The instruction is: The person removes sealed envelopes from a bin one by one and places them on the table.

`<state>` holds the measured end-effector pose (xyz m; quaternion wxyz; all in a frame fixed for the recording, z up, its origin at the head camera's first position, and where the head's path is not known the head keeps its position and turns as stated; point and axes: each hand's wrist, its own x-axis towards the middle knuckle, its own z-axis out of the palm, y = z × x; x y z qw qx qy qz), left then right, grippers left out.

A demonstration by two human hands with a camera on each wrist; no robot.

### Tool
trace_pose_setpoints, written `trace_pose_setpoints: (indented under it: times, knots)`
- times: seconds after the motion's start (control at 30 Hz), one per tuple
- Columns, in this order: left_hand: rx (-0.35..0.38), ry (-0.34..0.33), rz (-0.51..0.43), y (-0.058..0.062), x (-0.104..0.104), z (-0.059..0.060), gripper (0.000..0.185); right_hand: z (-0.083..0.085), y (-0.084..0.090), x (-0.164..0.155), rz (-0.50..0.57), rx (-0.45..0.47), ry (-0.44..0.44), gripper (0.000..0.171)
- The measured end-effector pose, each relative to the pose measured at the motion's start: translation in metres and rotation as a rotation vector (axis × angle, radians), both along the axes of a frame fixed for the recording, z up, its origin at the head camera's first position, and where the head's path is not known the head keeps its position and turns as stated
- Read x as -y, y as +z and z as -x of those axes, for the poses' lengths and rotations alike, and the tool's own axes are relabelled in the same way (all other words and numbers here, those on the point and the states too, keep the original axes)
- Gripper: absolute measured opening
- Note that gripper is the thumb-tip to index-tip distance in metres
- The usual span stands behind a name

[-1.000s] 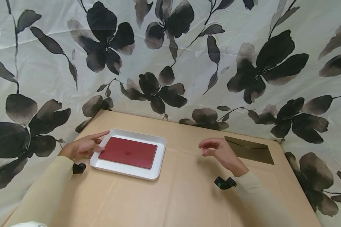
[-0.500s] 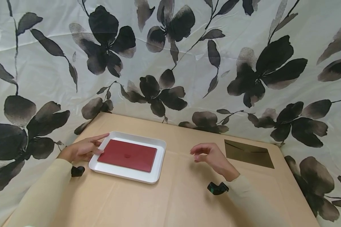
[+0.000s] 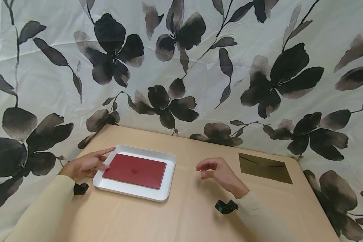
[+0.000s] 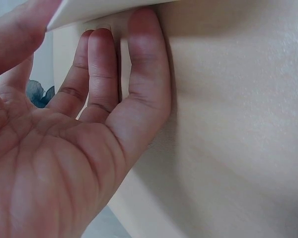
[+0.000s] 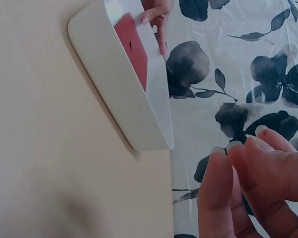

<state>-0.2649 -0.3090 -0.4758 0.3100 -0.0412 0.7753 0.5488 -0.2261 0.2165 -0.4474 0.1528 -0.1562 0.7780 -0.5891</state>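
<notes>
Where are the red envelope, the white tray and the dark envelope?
red envelope [image 3: 134,170], head view, middle of its face.
white tray [image 3: 169,174], head view, its right rim.
dark envelope [image 3: 264,164], head view, middle of its face, lying on the table.

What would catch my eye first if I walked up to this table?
Probably the red envelope lying flat in a white tray on the left of the tan table, with the left hand touching the tray's left edge. The right hand hovers mid-table holding nothing, beside a dark gold envelope at the far right. Behind hangs a cloth printed with big black flowers.
</notes>
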Motion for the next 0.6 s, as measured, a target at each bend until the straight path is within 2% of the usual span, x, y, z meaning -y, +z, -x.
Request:
trace_pose_setpoints:
  times: [0.17,0.6]
  knots:
    - [-0.004,0.016,-0.004,-0.001,0.0,-0.003,0.093,-0.002,-0.003,0.008,0.008,0.002,0.028,0.024]
    - [-0.027,-0.02,-0.05,-0.002,0.002,-0.004,0.096,-0.004,-0.013,0.03,0.07,0.035,0.056,0.028]
